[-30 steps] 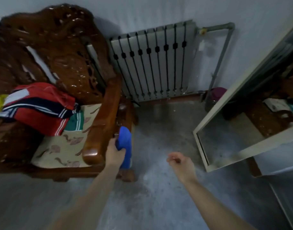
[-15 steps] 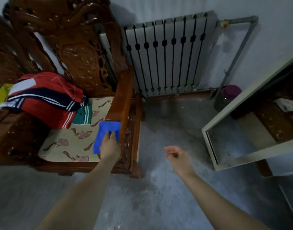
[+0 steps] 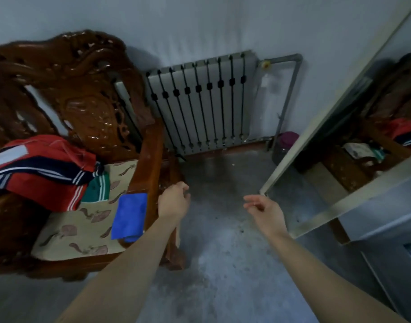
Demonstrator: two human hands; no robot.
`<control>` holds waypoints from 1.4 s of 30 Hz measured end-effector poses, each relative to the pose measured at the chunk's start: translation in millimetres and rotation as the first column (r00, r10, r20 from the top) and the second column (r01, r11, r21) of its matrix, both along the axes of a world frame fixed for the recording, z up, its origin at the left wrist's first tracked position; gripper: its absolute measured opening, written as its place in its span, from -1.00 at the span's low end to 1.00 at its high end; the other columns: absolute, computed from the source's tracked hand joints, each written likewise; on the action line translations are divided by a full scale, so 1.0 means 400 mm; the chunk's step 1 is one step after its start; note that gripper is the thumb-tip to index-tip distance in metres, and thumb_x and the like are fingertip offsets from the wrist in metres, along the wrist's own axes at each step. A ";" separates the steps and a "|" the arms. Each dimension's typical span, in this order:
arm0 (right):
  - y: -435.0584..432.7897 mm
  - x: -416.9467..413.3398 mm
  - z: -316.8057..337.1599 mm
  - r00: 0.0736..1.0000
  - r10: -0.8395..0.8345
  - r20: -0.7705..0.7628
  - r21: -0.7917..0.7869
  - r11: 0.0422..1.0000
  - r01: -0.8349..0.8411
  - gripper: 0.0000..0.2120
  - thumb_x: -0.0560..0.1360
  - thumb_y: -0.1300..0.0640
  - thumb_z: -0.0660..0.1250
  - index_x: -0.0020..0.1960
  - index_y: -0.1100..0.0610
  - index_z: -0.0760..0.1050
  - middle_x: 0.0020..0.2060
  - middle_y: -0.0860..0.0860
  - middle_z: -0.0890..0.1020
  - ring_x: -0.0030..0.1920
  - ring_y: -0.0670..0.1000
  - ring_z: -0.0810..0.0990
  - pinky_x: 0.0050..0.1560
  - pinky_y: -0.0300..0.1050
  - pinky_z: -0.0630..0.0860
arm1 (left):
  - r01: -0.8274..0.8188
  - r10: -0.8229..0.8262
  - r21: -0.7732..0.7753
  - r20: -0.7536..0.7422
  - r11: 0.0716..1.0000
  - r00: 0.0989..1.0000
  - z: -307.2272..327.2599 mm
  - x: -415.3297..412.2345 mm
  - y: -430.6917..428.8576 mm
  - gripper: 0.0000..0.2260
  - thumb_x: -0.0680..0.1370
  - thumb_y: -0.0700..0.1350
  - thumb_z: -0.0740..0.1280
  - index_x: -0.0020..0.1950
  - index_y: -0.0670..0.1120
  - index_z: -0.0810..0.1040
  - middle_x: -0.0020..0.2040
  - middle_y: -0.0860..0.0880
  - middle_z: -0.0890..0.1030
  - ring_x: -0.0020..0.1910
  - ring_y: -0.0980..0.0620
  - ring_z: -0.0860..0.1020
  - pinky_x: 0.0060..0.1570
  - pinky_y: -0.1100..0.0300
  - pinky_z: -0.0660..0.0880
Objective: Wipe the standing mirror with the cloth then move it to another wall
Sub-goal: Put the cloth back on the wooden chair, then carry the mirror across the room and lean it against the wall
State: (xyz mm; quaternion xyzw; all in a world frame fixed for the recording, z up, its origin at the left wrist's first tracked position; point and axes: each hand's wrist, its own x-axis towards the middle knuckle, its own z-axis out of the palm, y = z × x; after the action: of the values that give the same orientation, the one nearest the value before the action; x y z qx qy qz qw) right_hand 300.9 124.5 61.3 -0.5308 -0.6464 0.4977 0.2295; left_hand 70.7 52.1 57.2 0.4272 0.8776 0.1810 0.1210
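Note:
The blue cloth lies flat on the seat cushion of the carved wooden armchair, against its right armrest. My left hand hovers just right of that armrest, empty, fingers loosely curled and apart. My right hand is held out over the floor, empty, with fingers spread. The standing mirror, in a pale frame, leans at the right, its bottom left corner a short way from my right hand. Its glass reflects the chair and clothes.
A red, white and navy jacket lies heaped on the chair's seat. A grey radiator with a pipe stands on the back wall. A dark jar with a purple lid sits on the floor beside the mirror. The floor is bare concrete.
My left hand carried the blue cloth over the armrest, laid it on the seat cushion, let go and drew back to the right. My right hand opened and shifted toward the mirror.

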 end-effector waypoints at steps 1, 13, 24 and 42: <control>0.017 0.040 0.014 1.000 -0.021 -0.003 0.014 1.000 0.022 -0.82 0.48 0.25 0.35 0.04 0.07 0.60 -0.14 0.02 0.67 -0.09 -0.05 0.59 -0.17 -0.50 0.39 | 0.029 -0.030 0.024 0.027 0.999 0.999 0.011 0.039 0.026 -0.81 0.53 -0.13 0.30 0.13 -0.05 0.55 0.09 -0.06 0.63 0.10 -0.05 0.58 0.11 0.03 0.52; 0.287 0.563 0.171 0.974 -0.227 -0.002 0.125 0.966 0.226 -0.78 0.55 0.20 0.25 0.16 0.04 0.52 0.00 -0.01 0.62 0.01 -0.02 0.57 -0.11 -0.27 0.40 | 0.203 -0.217 0.133 0.107 0.970 0.970 0.173 0.515 0.337 -0.81 0.54 -0.15 0.32 0.15 -0.06 0.57 0.12 -0.01 0.63 0.11 0.03 0.58 0.12 0.19 0.48; 0.521 0.895 0.366 0.885 -0.448 -0.126 0.203 0.862 0.465 -0.62 0.60 0.05 0.14 0.41 0.09 0.30 0.24 0.09 0.51 0.19 0.08 0.49 0.13 -0.07 0.39 | 0.318 -0.358 0.241 0.142 0.917 0.923 0.312 0.853 0.588 -0.82 0.53 -0.17 0.33 0.12 -0.08 0.58 0.11 -0.03 0.63 0.12 0.00 0.56 0.03 0.29 0.39; 0.740 0.996 0.551 0.791 -0.253 -0.557 0.064 0.937 0.344 -0.44 0.61 -0.16 -0.05 0.27 0.22 0.46 0.13 0.13 0.60 0.15 0.08 0.58 0.19 -0.17 0.47 | 0.452 -0.546 0.386 0.176 0.804 0.819 0.462 1.193 0.866 -0.31 0.47 -0.03 0.43 0.50 -0.16 0.20 0.49 -0.10 0.29 0.48 -0.02 0.22 0.41 0.21 0.16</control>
State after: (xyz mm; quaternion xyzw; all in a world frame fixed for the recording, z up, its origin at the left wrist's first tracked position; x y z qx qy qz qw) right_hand 699.3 420.5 281.8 -0.4438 -0.5012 0.5300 0.5205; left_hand 548.1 398.4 242.1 0.6289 0.6638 0.3433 0.2145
